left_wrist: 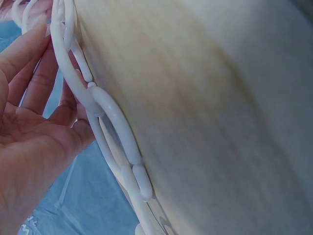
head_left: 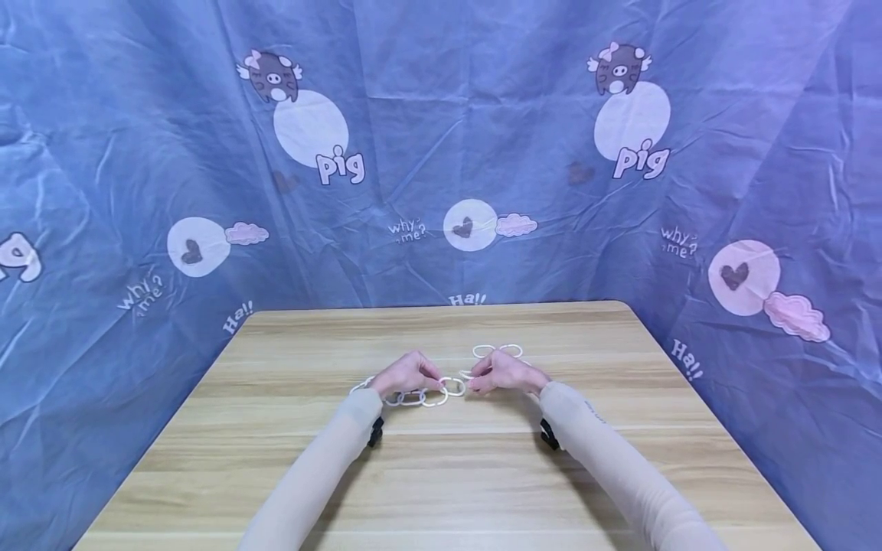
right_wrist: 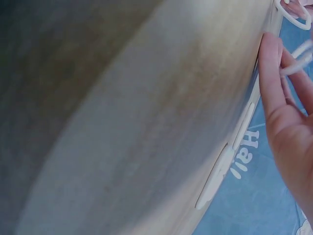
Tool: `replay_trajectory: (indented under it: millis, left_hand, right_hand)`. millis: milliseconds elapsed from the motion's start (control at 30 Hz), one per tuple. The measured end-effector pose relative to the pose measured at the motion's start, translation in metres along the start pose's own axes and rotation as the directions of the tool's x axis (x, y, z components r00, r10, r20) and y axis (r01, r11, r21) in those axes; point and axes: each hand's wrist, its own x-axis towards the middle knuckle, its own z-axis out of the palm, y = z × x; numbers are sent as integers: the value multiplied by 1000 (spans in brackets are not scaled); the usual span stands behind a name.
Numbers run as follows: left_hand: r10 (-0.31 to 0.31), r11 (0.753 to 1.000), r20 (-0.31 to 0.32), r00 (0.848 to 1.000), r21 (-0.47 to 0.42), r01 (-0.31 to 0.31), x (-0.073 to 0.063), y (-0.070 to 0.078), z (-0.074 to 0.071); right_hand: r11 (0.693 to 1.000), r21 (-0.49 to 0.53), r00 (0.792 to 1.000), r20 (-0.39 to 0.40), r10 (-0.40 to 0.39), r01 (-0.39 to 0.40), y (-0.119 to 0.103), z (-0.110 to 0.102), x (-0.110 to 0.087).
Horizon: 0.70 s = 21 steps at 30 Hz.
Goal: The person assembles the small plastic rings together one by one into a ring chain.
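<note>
Over the middle of the table, my left hand (head_left: 408, 373) pinches a white chain link (left_wrist: 64, 63) between thumb and fingertips. More joined links of the white chain (left_wrist: 119, 122) run down past the palm and lie by the wrist. Facing it, my right hand (head_left: 506, 372) holds another white link (right_wrist: 297, 65) between its thumb and fingers. An oval link (head_left: 452, 378) shows in the gap between the two hands, right at the left fingertips. The right hand's fingertips come close to the tabletop in the right wrist view.
Behind the right hand, further white links (head_left: 511, 357) lie on the wooden table (head_left: 441, 474). In the right wrist view, flat white links (right_wrist: 215, 177) rest near the hand. A blue printed cloth (head_left: 427, 153) hangs around the table's back and sides.
</note>
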Motion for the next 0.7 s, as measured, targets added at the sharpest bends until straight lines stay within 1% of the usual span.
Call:
replay_trajectory:
  millis: [100, 200, 267, 367, 500, 567, 700]
  left_hand:
    - [-1, 1000, -1, 1000, -1, 1, -1, 0, 1]
    - [9, 1000, 3, 1000, 2, -9, -1, 0, 1]
    - [5, 1000, 4, 1000, 2, -5, -2, 0, 1]
    - [-1, 1000, 0, 1000, 1, 1, -1, 0, 0]
    - [0, 1000, -8, 1000, 7, 0, -1, 0, 1]
    - [4, 1000, -8, 1000, 8, -4, 0, 0, 1]
    - [8, 1000, -3, 1000, 3, -8, 0, -1, -1]
  right_hand:
    - [992, 125, 999, 35, 26, -30, -1, 0, -1]
    - [982, 183, 998, 49, 42, -50, -2, 0, -2]
    - [976, 209, 998, 45, 48, -56, -2, 0, -2]
    - [980, 194, 998, 0, 55, -54, -2, -1, -1]
    - [989, 133, 992, -99, 79, -66, -3, 0, -1]
    - [988, 143, 990, -120, 74, -57, -3, 1, 0]
    - [980, 197, 990, -136, 20, 8, -2, 2, 2]
